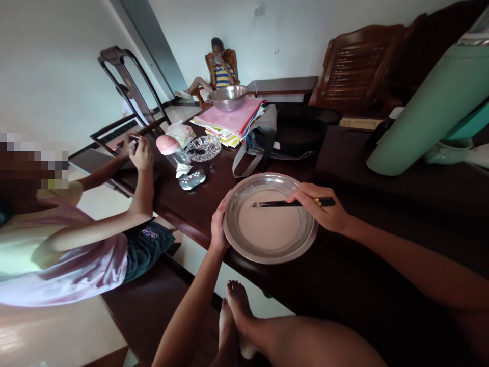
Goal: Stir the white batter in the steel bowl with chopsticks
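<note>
While the left hand [219, 222] is holding the metal basin [268, 257] by its side, fingers partly hidden, the right hand [318, 207] is pinching black chopsticks [280, 204], grip narrow. Tips are pointing into the basin; can't tell if they're touching the pale liquid [267, 227]. Basin is sitting near the counter [219, 173] edge. Main risk, my read: left grip slipping or chopsticks levering on the rim, basin tipping, liquid spilling toward the feet [237, 295]. Quick flick could be splashing too. Around it: grey strap [246, 164] is lying just behind the rim, possible snag; dark bag [296, 133] is blocking the far side. Green bottle [416, 109] is standing off right. Glass dish [206, 149] and pink-lidded bottle [169, 146] are sitting beyond, leftward. Seated person [72, 232] is occupying the left flank.
</note>
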The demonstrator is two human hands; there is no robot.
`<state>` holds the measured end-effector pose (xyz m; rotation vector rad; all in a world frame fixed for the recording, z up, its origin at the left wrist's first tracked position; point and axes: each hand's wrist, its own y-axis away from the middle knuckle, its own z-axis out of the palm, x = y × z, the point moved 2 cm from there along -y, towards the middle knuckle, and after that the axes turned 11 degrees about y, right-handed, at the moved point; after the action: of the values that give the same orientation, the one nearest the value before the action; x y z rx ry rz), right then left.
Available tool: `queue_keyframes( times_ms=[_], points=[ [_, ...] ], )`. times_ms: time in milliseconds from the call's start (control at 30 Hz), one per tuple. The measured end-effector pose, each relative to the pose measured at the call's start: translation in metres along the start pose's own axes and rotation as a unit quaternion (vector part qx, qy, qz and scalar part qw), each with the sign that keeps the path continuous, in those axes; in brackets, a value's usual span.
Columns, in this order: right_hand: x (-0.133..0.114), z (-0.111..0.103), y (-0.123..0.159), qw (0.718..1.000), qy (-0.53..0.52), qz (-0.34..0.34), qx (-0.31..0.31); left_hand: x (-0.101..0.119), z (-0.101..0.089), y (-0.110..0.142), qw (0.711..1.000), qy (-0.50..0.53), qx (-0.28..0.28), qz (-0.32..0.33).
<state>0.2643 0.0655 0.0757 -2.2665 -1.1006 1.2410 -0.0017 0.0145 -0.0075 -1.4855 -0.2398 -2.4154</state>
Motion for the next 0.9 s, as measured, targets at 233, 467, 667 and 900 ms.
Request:
queue_keyframes(
  times_ms=[233,467,667,900],
  points=[
    [-0.0013,0.0005,0.0019,0.999,-0.045,-0.001,-0.022,0.0020,0.0021,0.0012,1.000,-0.003,0.001,-0.002],
    [-0.0002,-0.0029,0.0011,0.999,-0.022,0.006,0.029,0.0010,0.0012,0.0009,1.000,0.007,0.003,-0.007],
    [-0.0016,0.0023,0.0019,0.999,-0.010,-0.045,-0.021,0.0004,-0.0011,-0.0004,1.000,0.002,0.008,0.005],
    [-0.0015,-0.0008,0.0018,0.998,-0.052,-0.026,-0.002,-0.0004,-0.0018,-0.0003,1.000,0.006,0.010,-0.004]
  ],
)
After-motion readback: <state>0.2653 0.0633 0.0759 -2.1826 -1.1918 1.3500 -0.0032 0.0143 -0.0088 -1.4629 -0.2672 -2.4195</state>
